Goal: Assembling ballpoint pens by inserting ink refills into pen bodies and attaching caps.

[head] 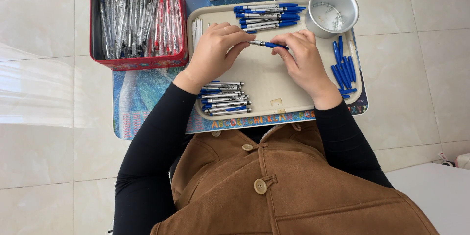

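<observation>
My left hand point(215, 51) is curled, knuckles up, fingertips pinched together and pointing to the right. My right hand point(303, 58) faces it, fingers bent inward, thumb and forefinger pinched and pointing left. The two hands sit near each other, fingertips just apart. Both wrists are bent slightly inward, and my forearms, in black sleeves, run back toward my body, elbows spread wide.
</observation>
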